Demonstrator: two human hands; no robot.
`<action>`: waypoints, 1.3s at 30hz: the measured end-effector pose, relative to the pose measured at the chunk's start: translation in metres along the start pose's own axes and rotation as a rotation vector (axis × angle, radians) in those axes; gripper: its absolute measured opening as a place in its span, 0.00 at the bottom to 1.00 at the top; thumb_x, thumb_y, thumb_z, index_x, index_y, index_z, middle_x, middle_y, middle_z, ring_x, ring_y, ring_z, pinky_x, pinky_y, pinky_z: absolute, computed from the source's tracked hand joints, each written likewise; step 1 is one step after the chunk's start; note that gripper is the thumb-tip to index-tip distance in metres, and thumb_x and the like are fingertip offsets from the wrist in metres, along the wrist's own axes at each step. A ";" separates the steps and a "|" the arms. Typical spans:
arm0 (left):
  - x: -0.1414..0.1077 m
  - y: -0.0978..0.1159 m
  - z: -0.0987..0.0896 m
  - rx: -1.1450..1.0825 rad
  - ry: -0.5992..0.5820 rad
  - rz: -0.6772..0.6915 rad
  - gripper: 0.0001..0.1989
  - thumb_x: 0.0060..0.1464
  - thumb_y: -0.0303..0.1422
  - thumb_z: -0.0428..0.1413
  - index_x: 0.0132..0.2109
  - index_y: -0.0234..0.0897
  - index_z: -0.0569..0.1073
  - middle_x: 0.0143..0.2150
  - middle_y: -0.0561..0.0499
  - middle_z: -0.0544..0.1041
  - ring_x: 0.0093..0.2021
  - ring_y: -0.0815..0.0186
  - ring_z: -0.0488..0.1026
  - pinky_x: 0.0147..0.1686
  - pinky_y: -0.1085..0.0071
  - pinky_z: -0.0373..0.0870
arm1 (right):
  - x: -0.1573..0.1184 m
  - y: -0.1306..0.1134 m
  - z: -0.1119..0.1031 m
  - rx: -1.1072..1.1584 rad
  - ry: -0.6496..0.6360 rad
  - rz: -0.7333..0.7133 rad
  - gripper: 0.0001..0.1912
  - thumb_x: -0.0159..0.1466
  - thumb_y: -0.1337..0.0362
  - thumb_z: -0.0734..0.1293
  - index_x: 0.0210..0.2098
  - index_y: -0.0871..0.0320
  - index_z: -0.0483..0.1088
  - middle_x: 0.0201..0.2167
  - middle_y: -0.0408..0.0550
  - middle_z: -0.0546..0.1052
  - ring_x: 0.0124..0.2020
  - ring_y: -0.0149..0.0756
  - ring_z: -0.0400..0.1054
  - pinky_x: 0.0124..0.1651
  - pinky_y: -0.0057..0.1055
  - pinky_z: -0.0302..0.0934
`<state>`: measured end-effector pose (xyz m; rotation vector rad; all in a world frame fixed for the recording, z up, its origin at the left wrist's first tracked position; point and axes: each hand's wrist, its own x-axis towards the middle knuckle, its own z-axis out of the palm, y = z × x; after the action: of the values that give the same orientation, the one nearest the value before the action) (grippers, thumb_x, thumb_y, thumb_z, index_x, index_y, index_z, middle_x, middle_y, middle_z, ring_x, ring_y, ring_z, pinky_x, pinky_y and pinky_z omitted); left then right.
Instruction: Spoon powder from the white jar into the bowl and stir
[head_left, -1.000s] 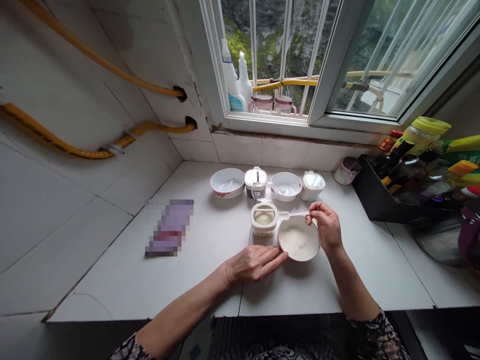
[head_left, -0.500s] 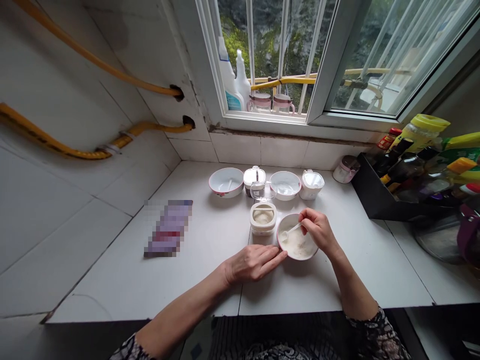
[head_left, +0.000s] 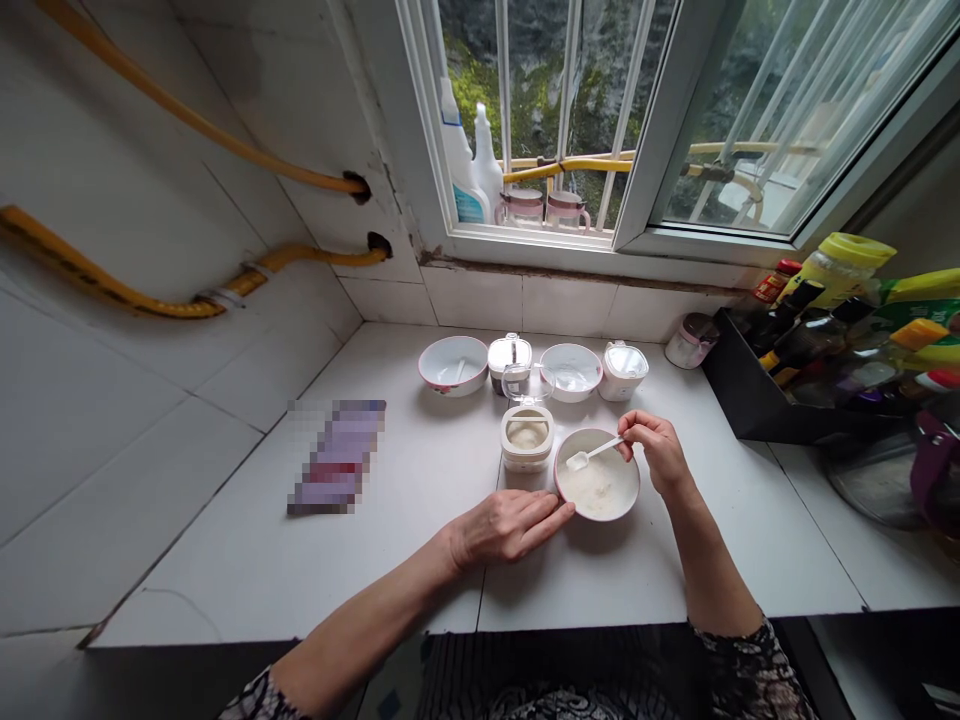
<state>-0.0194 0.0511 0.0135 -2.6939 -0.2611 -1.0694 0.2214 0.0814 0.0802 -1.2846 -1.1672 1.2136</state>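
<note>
Between the fingers of my right hand is the handle of a small white spoon, its scoop end over the near bowl. Pale, fine powder or grains cover the bottom of that bowl, which has a pinkish rim. My left hand lies with fingers stretched out, the fingertips touching the bowl's left side. Just behind my left hand stands a cream seasoning jar, its clear lid flipped up and pale contents showing inside.
At the back are a flower-patterned bowl, a lidded jar, another bowl and a second lidded jar. A black box of bottles and a small jar stand at right. A blurred purple packet lies left.
My right hand has shifted a little to the right and lifted the spoon up from the powder. My left hand stays at the bowl's side.
</note>
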 end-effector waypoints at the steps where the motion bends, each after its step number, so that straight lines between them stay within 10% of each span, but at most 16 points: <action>1: 0.000 0.000 0.000 0.001 -0.002 -0.001 0.18 0.63 0.20 0.47 0.59 0.23 0.65 0.39 0.41 0.80 0.37 0.64 0.80 0.35 0.71 0.81 | 0.001 0.000 -0.001 0.012 0.003 0.003 0.03 0.46 0.66 0.62 0.19 0.56 0.68 0.09 0.38 0.66 0.16 0.31 0.57 0.26 0.31 0.53; 10: 0.004 0.000 -0.003 -0.003 0.030 0.014 0.15 0.62 0.19 0.48 0.55 0.21 0.67 0.38 0.41 0.80 0.36 0.64 0.80 0.33 0.71 0.81 | -0.003 -0.001 0.022 0.083 0.087 -0.154 0.03 0.53 0.64 0.64 0.28 0.56 0.68 0.16 0.40 0.70 0.21 0.33 0.63 0.27 0.30 0.56; 20: 0.004 0.000 -0.003 -0.001 0.010 0.003 0.16 0.62 0.19 0.48 0.56 0.21 0.67 0.38 0.40 0.80 0.37 0.62 0.80 0.33 0.70 0.81 | -0.021 0.001 0.043 -0.685 -0.058 -1.033 0.10 0.61 0.74 0.61 0.35 0.53 0.67 0.26 0.41 0.76 0.28 0.35 0.68 0.56 0.46 0.55; 30: 0.002 0.000 -0.003 -0.016 0.006 0.000 0.17 0.62 0.19 0.48 0.57 0.21 0.67 0.40 0.40 0.80 0.38 0.63 0.79 0.34 0.71 0.81 | -0.008 0.002 0.021 0.078 0.119 -0.191 0.03 0.54 0.64 0.63 0.28 0.56 0.67 0.14 0.38 0.67 0.20 0.33 0.61 0.30 0.32 0.57; 39: -0.002 0.000 0.000 -0.009 -0.007 0.000 0.19 0.62 0.20 0.48 0.59 0.21 0.65 0.41 0.40 0.80 0.39 0.64 0.79 0.37 0.71 0.81 | -0.007 -0.002 0.005 -0.331 -0.051 -0.181 0.05 0.49 0.68 0.60 0.19 0.55 0.65 0.12 0.37 0.63 0.18 0.30 0.56 0.25 0.29 0.52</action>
<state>-0.0213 0.0511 0.0122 -2.7065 -0.2577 -1.0634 0.2166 0.0750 0.0824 -1.3589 -1.5347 0.9514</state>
